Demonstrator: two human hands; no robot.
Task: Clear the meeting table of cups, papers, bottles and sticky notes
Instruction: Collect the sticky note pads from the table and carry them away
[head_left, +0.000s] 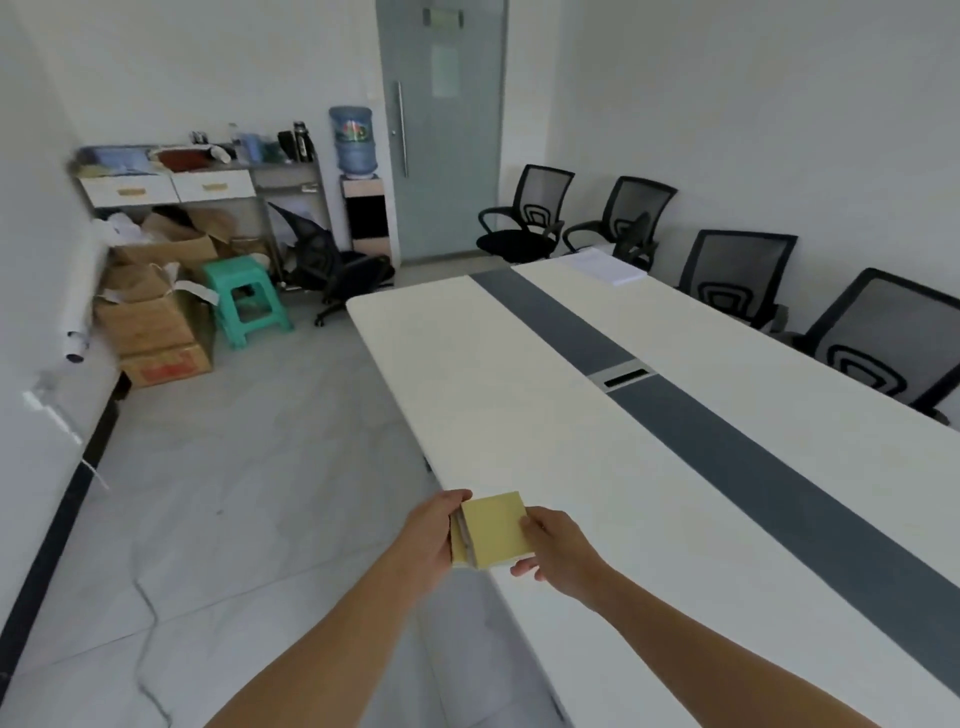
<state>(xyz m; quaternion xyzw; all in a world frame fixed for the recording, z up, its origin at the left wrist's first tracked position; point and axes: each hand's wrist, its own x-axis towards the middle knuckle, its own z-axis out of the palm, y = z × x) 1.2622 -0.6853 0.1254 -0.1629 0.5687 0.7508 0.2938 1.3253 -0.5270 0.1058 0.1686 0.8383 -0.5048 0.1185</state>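
Note:
A yellow stack of sticky notes (491, 527) is held between both hands at the near left edge of the long white meeting table (519, 395). My left hand (428, 535) grips the stack's left side, fingers curled round its edge. My right hand (553, 551) pinches its right side with thumb on top. A white stack of papers (605, 266) lies at the table's far end. No cups or bottles show on the table.
A dark grey strip with a cable slot (626, 375) runs down the table's middle. Black mesh chairs (737, 275) line the right wall. Cardboard boxes (156, 322), a green stool (247, 301), a shelf and a water dispenser (356, 171) stand at the far left by the door.

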